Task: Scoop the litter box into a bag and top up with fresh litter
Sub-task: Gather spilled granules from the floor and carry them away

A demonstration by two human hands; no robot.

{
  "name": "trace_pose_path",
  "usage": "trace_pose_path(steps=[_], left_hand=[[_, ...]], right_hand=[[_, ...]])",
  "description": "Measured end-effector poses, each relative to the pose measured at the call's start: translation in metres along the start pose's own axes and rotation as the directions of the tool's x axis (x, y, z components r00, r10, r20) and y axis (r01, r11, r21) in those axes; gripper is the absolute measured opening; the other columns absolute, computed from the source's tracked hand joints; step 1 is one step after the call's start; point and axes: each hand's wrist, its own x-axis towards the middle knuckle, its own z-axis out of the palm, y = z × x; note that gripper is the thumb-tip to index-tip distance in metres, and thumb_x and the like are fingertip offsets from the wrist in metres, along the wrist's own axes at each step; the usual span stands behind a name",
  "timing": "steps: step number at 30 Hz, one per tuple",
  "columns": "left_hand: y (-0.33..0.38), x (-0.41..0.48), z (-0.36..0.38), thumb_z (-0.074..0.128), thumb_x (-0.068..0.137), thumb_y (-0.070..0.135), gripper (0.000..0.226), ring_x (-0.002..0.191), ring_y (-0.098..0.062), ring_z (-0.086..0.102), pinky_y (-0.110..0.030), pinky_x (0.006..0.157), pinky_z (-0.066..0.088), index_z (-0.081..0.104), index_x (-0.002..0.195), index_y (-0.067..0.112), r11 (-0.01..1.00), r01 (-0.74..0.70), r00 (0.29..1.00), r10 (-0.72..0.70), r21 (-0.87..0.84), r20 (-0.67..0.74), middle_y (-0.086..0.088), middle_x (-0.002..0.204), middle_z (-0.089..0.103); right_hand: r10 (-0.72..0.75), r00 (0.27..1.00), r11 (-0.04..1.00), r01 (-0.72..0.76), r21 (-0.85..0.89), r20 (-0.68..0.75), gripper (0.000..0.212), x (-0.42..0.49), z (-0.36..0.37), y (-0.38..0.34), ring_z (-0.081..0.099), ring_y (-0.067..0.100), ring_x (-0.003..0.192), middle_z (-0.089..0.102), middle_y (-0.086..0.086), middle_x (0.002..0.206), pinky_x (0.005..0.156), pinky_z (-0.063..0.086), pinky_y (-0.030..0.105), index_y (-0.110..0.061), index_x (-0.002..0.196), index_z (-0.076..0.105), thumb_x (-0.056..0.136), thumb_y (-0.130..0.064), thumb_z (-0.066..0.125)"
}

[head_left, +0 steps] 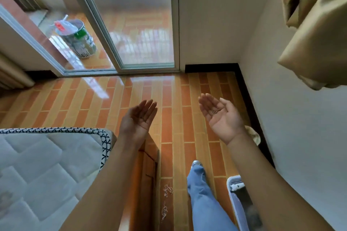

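My left hand [139,116] and my right hand [220,113] are stretched out palm up over the tiled floor, fingers apart, holding no object. A few dark grains lie on the right palm. A white and pale blue litter box [237,199] stands on the floor at the lower right, beside the wall, partly hidden by my right forearm. Outside the glass door stands a patterned bin [80,40] with a plastic bag in it.
A quilted mattress [43,170] on a wooden frame [148,174] fills the lower left. A sliding glass door [120,24] is ahead. White wall [300,137] runs along the right, with tan curtain [317,30] hanging above. My jeans leg [202,199] and some thread scraps [167,191] are below.
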Motion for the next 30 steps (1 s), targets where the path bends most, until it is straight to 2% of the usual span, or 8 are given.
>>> trace_pose_path(steps=[6,10,13,18,22,28,30], left_hand=[[0.020,0.078,0.055,0.037,0.094,0.007,0.043,0.079,-0.030,0.072,-0.043,0.079,0.055,0.072,0.071,-0.001,0.993,-0.093,0.992,0.086,-0.074,-0.091,-0.019,0.088,0.071],[0.042,0.117,0.083,0.036,0.094,0.007,0.030,0.078,-0.028,0.072,-0.042,0.080,0.055,0.064,0.086,-0.001,0.982,-0.163,0.978,0.147,-0.099,-0.145,-0.017,0.086,0.072],[0.061,0.141,0.091,0.036,0.094,0.008,0.036,0.078,-0.027,0.072,-0.041,0.080,0.055,0.068,0.081,0.000,0.968,-0.211,0.965,0.184,-0.135,-0.189,-0.016,0.087,0.071],[0.102,0.188,0.089,0.032,0.094,0.011,0.030,0.078,-0.025,0.072,-0.039,0.079,0.055,0.061,0.092,0.001,0.937,-0.294,0.939,0.246,-0.190,-0.240,-0.014,0.083,0.073],[0.142,0.237,0.076,0.031,0.094,0.013,0.031,0.077,-0.025,0.073,-0.038,0.076,0.056,0.059,0.093,0.002,0.899,-0.361,0.915,0.290,-0.247,-0.280,-0.013,0.083,0.073],[0.234,0.313,0.064,0.030,0.097,0.014,0.032,0.078,-0.023,0.072,-0.039,0.083,0.056,0.060,0.094,0.003,0.858,-0.437,0.873,0.333,-0.270,-0.356,-0.012,0.082,0.073],[0.268,0.334,0.066,0.030,0.097,0.015,0.033,0.078,-0.024,0.072,-0.037,0.081,0.054,0.060,0.094,0.002,0.847,-0.460,0.859,0.348,-0.266,-0.375,-0.013,0.081,0.073]], right_hand=[[0.093,0.995,0.995,-0.091,-0.040,0.035,0.035,0.106,0.049,-0.050,0.072,0.023,0.083,0.072,0.013,0.090,0.082,0.055,0.035,-0.002,0.101,0.061,0.099,-0.021,0.032],[0.150,0.987,0.985,-0.144,-0.096,0.060,0.034,0.169,0.087,-0.073,0.071,0.024,0.084,0.071,0.014,0.091,0.084,0.055,0.035,-0.001,0.101,0.062,0.098,-0.020,0.035],[0.192,0.978,0.977,-0.181,-0.112,0.087,0.033,0.210,0.115,-0.077,0.072,0.024,0.082,0.072,0.014,0.088,0.080,0.057,0.033,0.000,0.099,0.062,0.098,-0.019,0.035],[0.271,0.958,0.955,-0.256,-0.150,0.095,0.030,0.276,0.159,-0.064,0.072,0.025,0.080,0.071,0.014,0.088,0.080,0.057,0.035,0.001,0.098,0.062,0.095,-0.017,0.039],[0.327,0.939,0.935,-0.306,-0.182,0.102,0.027,0.336,0.200,-0.043,0.072,0.025,0.080,0.071,0.015,0.088,0.079,0.057,0.035,0.002,0.099,0.062,0.082,-0.013,0.049],[0.404,0.910,0.894,-0.369,-0.255,0.096,0.033,0.434,0.284,0.001,0.072,0.025,0.078,0.070,0.015,0.089,0.073,0.060,0.034,0.002,0.097,0.063,0.068,-0.012,0.055],[0.421,0.900,0.886,-0.380,-0.266,0.116,0.036,0.464,0.314,0.014,0.072,0.026,0.078,0.070,0.016,0.090,0.069,0.060,0.034,0.004,0.091,0.068,0.057,-0.008,0.069]])
